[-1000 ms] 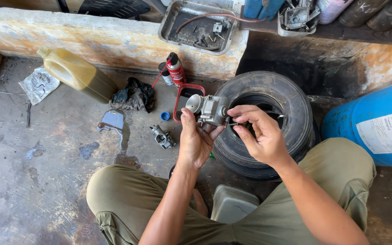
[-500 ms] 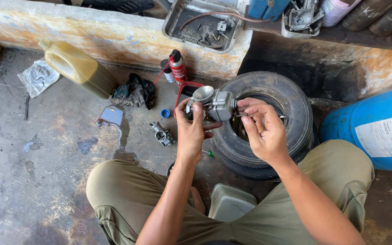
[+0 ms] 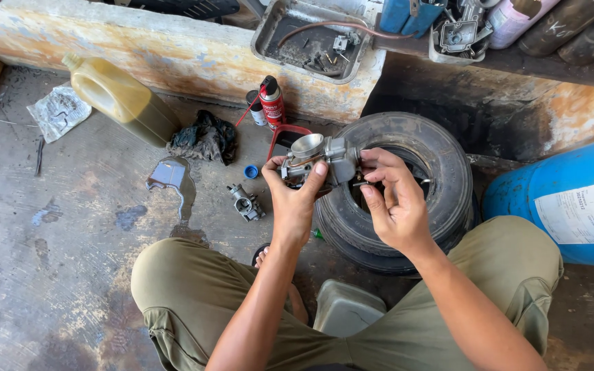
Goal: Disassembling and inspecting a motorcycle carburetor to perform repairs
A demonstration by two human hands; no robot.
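A grey metal carburettor body [image 3: 321, 158] with a round open bore is held up over a small black tyre [image 3: 407, 189]. My left hand [image 3: 293, 196] grips it from below and behind, thumb across its side. My right hand [image 3: 393, 199] is at the carburettor's right end, fingertips pinching a small part there; the part itself is too small to make out. A second small metal carburettor piece [image 3: 245, 203] lies on the concrete floor, left of my left hand.
A red spray can [image 3: 271, 102], a blue cap [image 3: 250, 171], a black rag [image 3: 204, 137], a yellowish oil jug [image 3: 122, 99] and a puddle lie on the floor. A metal tray [image 3: 311, 41] sits on the ledge. Blue drum [image 3: 565, 206] at right; grey container [image 3: 348, 309] between my legs.
Both hands have lifted and turned the carburettor, so its round bore now faces up. The right hand's fingers have shifted along its right end.
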